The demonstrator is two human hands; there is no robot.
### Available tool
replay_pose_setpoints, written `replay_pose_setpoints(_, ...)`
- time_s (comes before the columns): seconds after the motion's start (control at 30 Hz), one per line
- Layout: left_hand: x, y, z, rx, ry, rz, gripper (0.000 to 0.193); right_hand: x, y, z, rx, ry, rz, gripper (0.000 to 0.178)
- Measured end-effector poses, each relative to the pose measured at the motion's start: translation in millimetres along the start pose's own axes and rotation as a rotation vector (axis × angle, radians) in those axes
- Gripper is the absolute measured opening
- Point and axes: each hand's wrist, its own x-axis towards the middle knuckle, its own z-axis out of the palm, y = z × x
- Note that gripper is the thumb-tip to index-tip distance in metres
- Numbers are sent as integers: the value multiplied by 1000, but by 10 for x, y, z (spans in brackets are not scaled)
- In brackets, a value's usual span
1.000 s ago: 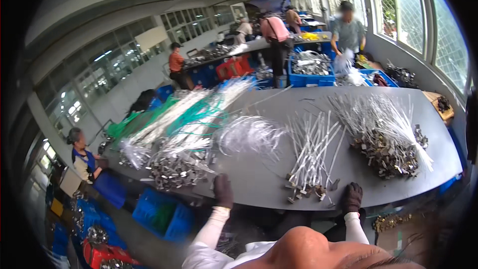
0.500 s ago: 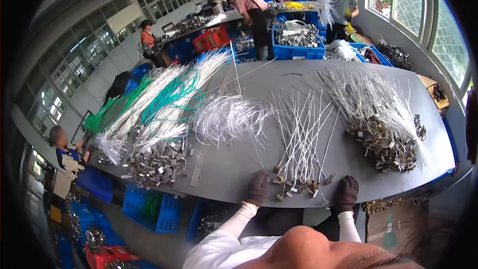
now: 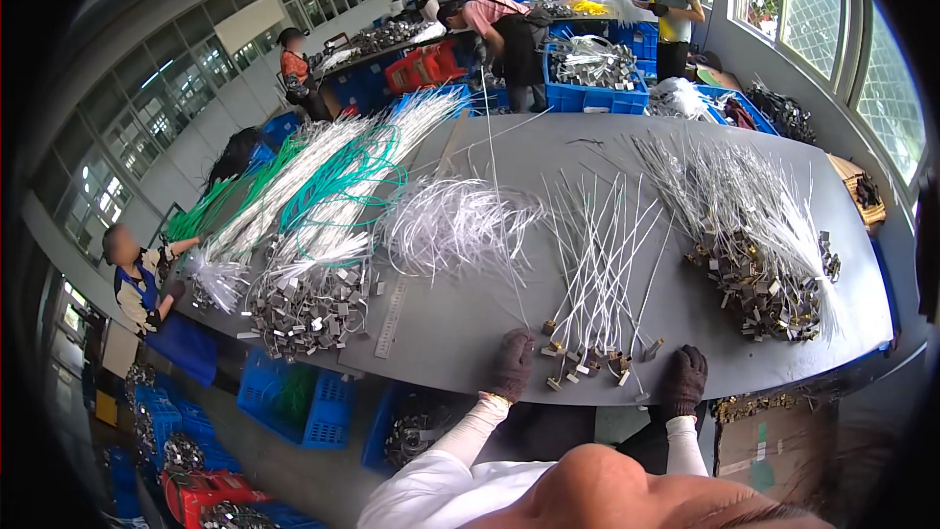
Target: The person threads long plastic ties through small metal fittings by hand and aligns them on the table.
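My left hand [image 3: 511, 365], in a dark brown knit glove, is closed at the table's near edge. From its fingertips a long thin white wire [image 3: 499, 191] runs up and away past the far edge. My right hand [image 3: 685, 379], gloved alike, rests on the near edge with fingers curled; whatever they may hold is hidden. Between the hands lies a loose spread of white wires [image 3: 599, 260] with small metal blocks [image 3: 587, 362] at their near ends. One separate wire [image 3: 654, 294] ends in a block close to my right hand.
On the grey table [image 3: 460, 333] lie a tangle of clear strands [image 3: 455, 225], a big wire bundle [image 3: 759, 264] at right, and white and green bundles [image 3: 338, 186] at left. A ruler [image 3: 392, 318] lies nearby. A co-worker [image 3: 142, 279] stands left; blue crates [image 3: 592, 96] stand beyond.
The far end of the long white wire has swung right. My hands stay nearly in place. The co-worker at left now reaches toward the bundles, and the one at far right has turned.
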Motion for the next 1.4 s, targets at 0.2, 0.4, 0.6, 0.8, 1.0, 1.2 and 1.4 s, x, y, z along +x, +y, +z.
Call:
replay_pose_setpoints(0.2, -11, 79, -22, 18, -53, -49, 18, -44, 38, -28, 10, -12, 30, 34)
replay_pose_setpoints(0.4, -18, 31, 9, -33, -42, -38, 21, -19, 64, -11, 7, -17, 27, 33)
replay_pose_setpoints(0.6, 19, 47, -30, 22, -78, -45, 21, -3, 52, -8, -1, -13, 20, 30)
replay_pose_setpoints(0.8, 2, 20, -3, 15, -65, -38, 20, -36, 71, -3, 18, 10, 12, 31)
replay_pose_setpoints(1.0, -18, 50, -41, 32, -65, -64, 19, -37, 44, -23, 20, -7, 14, 31)
replay_pose_setpoints(1.2, 23, 130, -75, -137, -117, -170, 22, -36, 135, 107, -5, -3, 2, 32)
replay_pose_setpoints(1.4, 262, 378, -190, 3, -145, -160, 24, 97, -101, -166, 20, 11, -24, 33)
